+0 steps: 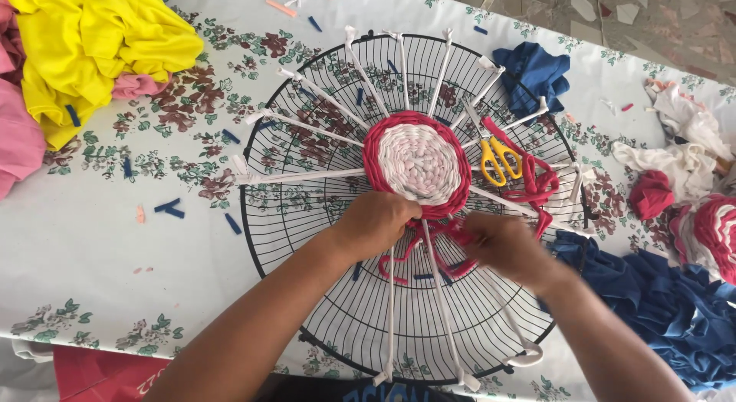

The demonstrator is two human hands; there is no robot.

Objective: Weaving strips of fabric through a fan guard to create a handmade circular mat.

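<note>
Your desk (92,271) wears a white cloth printed with flowers, and a tiled floor (613,11) shows past its far edge. A round black wire grille (307,241) lies flat in the middle, with white strips (307,176) tied from rim to centre like spokes. On those spokes sits a woven disc (418,163), whitish pink inside and ringed in red. Yellow scissors (500,158) rest on the grille just right of the disc, beside a loose red strip (537,183). Yellow cloth (84,41) and pink cloth (15,133) are heaped at far left, blue cloth (659,302) at near right, a smaller blue piece (537,72) at the far rim, and white scraps (682,156) at right. Short blue offcuts (169,209) dot the desk.

Your left hand (376,222) is curled, its fingers pressing the near edge of the disc. Your right hand (502,245) is closed around the red strip just below the disc, between two spokes; its fingertips are hidden, so you cannot tell how tight the grip is.
</note>
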